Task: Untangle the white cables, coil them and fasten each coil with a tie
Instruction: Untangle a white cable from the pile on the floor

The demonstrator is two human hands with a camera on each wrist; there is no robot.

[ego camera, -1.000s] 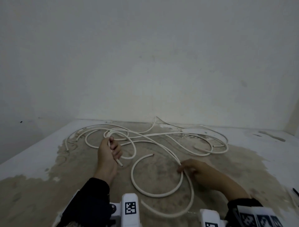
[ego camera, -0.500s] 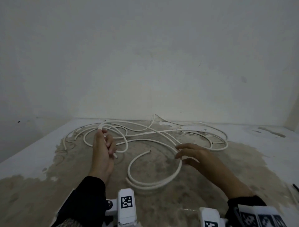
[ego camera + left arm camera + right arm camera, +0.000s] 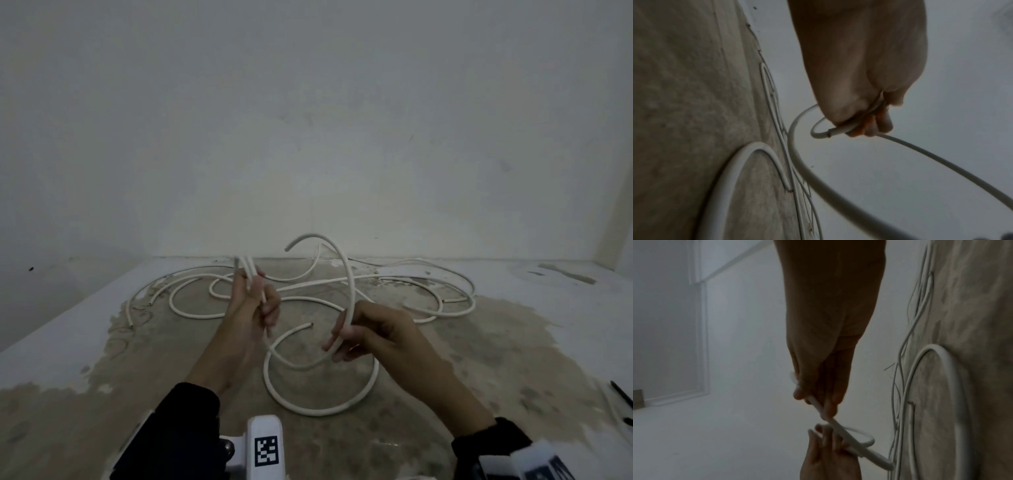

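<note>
Several white cables (image 3: 432,297) lie tangled on the stained floor by the wall. My left hand (image 3: 262,301) is raised above the floor and grips a small bundle of thick cable turns (image 3: 840,128), with a cut end sticking out beside the fingers. My right hand (image 3: 340,337) pinches the same thick white cable (image 3: 350,274), which arcs up over the tangle to a free end. From my hands it drops into a wide loop on the floor (image 3: 308,409). In the right wrist view my right fingers (image 3: 830,408) hold the cable just above my left hand (image 3: 828,457).
The bare wall (image 3: 308,137) stands close behind the tangle. Thin black ties (image 3: 621,394) lie on the floor at the far right edge. Patches of brown stained floor (image 3: 479,359) surround the near loop.
Both hands have risen off the floor. My right hand took hold of the thick cable and lifted it, so an arc now stands above the tangle. The left hand came closer to the right.
</note>
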